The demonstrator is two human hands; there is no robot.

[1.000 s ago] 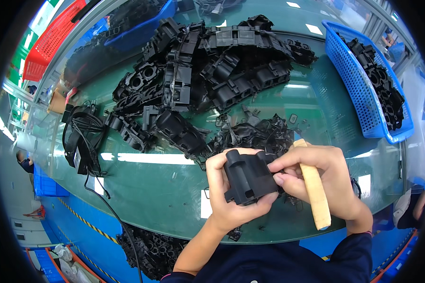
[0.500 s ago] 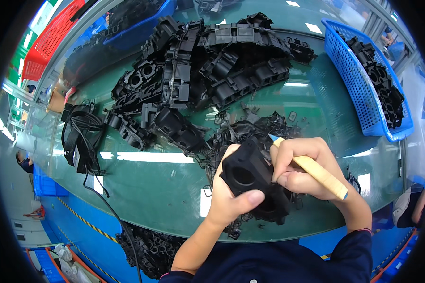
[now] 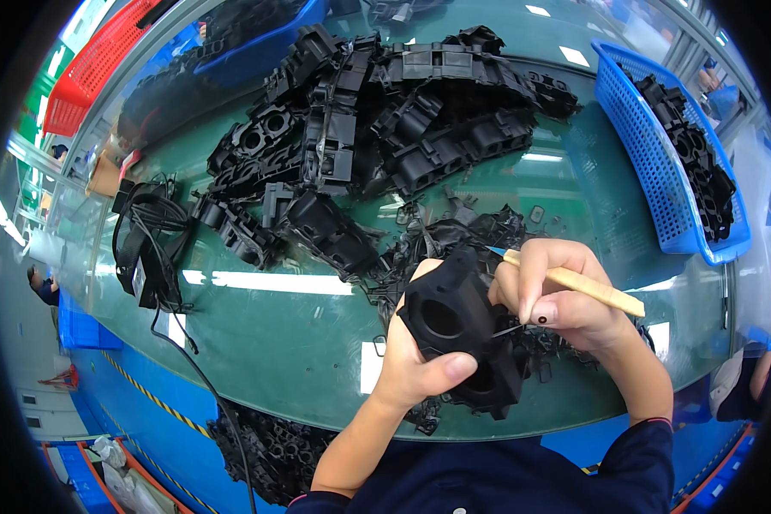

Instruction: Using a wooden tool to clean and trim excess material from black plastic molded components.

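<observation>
My left hand [image 3: 407,355] is wrapped round a black moulded plastic part [image 3: 481,300] with large round openings, its thumb pressed along the near side. At the part's right side, my right hand [image 3: 574,304] is closed round a slim hand tool [image 3: 604,293] with a pale yellow, wrapped-looking handle and a blue pointed end. What kind of tool it is I cannot make out. Between that hand's thumb and forefinger and the part runs a thin dark strip; a small dark ring-shaped spot shows on the thumb. Beneath both hands lies a heap of black plastic scraps [image 3: 463,231].
Several black moulded parts [image 3: 330,137] are piled at the back of the green table [image 3: 265,343]. A blue basket [image 3: 651,188] of similar parts stands right. Coiled black cable [image 3: 150,223] lies left, its cord hanging over the edge. More black parts [image 3: 270,454] sit below the table.
My right thumb and forefinger have drawn slightly away from the part, with the thin strip now showing between. The tool's handle has tilted flatter. My left hand keeps its hold.
</observation>
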